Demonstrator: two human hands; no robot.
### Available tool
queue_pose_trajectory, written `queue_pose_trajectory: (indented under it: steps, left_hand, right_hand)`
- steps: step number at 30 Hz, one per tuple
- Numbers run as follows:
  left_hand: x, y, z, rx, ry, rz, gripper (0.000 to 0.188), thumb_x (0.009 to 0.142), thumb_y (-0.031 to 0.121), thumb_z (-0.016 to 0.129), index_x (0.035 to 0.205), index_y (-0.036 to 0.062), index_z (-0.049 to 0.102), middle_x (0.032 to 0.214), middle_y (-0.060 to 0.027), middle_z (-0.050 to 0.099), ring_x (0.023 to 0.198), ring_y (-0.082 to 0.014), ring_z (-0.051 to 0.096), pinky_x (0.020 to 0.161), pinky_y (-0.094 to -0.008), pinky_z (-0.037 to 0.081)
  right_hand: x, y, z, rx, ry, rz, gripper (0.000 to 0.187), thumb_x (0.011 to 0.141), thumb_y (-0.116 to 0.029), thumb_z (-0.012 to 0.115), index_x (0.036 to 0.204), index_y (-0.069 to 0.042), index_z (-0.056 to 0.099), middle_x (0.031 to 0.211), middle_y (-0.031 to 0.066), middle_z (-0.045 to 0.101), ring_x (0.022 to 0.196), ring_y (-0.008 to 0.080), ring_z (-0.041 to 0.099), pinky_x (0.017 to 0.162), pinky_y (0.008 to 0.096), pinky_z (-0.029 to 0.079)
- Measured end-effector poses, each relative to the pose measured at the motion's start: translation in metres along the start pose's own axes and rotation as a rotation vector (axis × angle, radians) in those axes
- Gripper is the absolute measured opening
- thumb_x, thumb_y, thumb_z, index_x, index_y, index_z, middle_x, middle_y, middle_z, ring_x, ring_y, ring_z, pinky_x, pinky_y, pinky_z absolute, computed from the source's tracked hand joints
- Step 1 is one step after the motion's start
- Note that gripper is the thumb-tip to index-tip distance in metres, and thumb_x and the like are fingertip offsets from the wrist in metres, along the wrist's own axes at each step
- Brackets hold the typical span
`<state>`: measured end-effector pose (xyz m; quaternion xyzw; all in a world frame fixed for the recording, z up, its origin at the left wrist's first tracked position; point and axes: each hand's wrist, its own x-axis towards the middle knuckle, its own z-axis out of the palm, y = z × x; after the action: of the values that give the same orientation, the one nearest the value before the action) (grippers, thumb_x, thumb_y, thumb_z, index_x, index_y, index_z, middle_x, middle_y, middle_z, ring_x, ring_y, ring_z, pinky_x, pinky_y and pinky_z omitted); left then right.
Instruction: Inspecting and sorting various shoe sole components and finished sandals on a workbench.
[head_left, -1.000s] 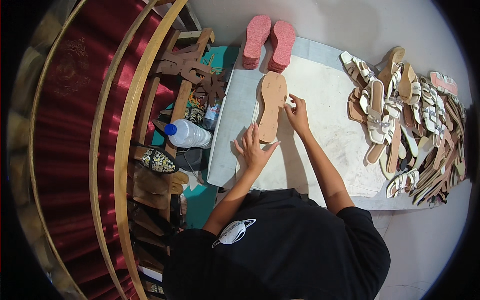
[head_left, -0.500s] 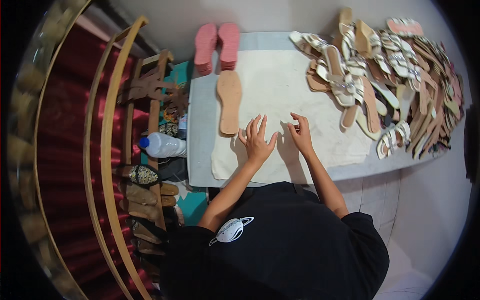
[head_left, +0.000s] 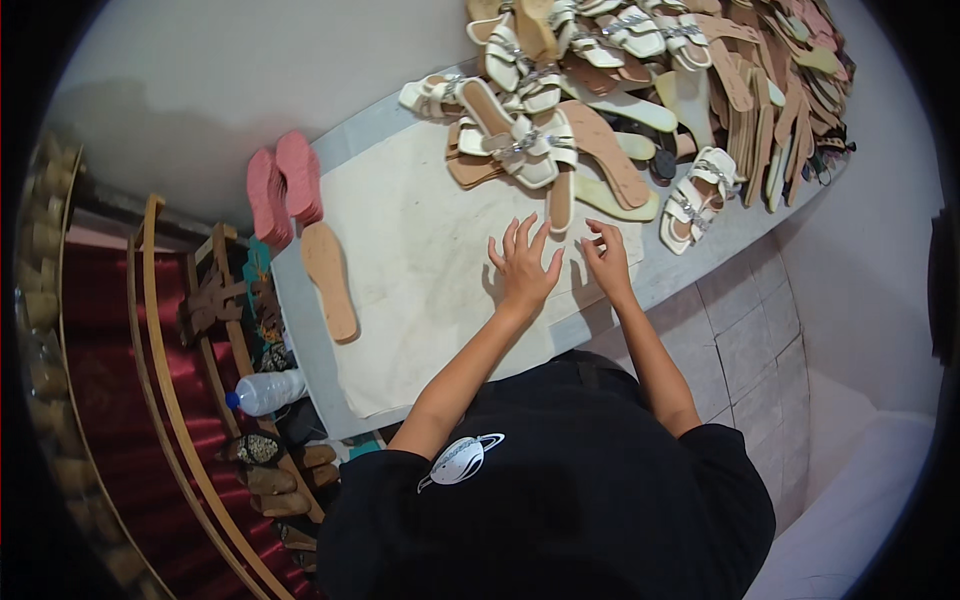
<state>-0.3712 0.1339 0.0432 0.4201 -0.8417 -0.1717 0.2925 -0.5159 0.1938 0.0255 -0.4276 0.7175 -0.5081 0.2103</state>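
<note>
Sole nearest to me, brown with a pale edge [head_left: 562,203], lies straight ahead of my hands, its near end between the fingertips of the left grip [head_left: 526,268] and those of the right grip [head_left: 607,266]. Orientation: long axis running away from my body, roughly in line with my left fingers. The far end passes under white straps [head_left: 565,150]; whether these belong to the same piece, I could not establish. Reach: the left grip is marginally nearer, an extended fingertip just beside the near end; contact could not be confirmed. The right grip stands slightly farther off, on the opposite side.

Grip condition: left, fingers spread, thumb well apart, nothing held. Right, fingers lightly bent with a gap to the thumb, nothing held. Both are at the right-hand part of the white sheet [head_left: 420,240] on the grey counter [head_left: 665,270].

Surroundings: a pale greenish sole [head_left: 628,207] and a tan sole [head_left: 612,165] slant away on the right. A white sandal [head_left: 697,200] lies beyond them. A lone tan insole [head_left: 331,285] rests well apart to my left. Assessment: the near end is the most accessible part; the far end is obstructed.
</note>
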Motion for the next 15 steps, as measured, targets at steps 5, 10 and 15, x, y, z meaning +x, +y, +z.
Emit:
queue_pose_trajectory:
  steps: [5,10,15]
  left_hand:
    - [0.026,0.036,0.047,0.003,-0.039,0.061,0.038,0.075,0.03,0.062,0.112,0.0249,0.059,0.131,-0.0086,0.037,0.126,-0.0325,0.025,0.097,-0.0593,0.009]
    - [0.057,0.057,0.089,0.105,-0.053,0.167,0.031,0.074,0.028,0.061,0.105,0.0255,0.063,0.136,-0.0141,0.029,0.13,-0.0363,0.015,0.095,-0.0631,0.007]
    - [0.08,0.064,0.111,0.196,-0.058,0.165,0.031,0.073,0.017,0.058,0.103,0.0248,0.063,0.141,-0.0172,0.021,0.132,-0.0369,0.012,0.097,-0.0664,0.002]
  right_hand:
    - [0.03,0.03,-0.047,-0.128,0.054,-0.007,0.038,0.074,-0.009,0.062,0.111,-0.005,0.053,0.103,0.013,0.05,0.094,0.0286,0.05,0.082,0.0365,0.041]
    - [0.075,0.059,-0.069,-0.284,0.045,-0.143,0.046,0.072,-0.01,0.063,0.115,-0.006,0.049,0.108,0.0167,0.049,0.101,0.0363,0.047,0.087,0.0414,0.039]
    - [0.109,0.067,-0.073,-0.517,-0.008,-0.298,0.068,0.069,-0.018,0.068,0.128,-0.006,0.036,0.12,0.0242,0.044,0.11,0.0392,0.043,0.092,0.0419,0.037]
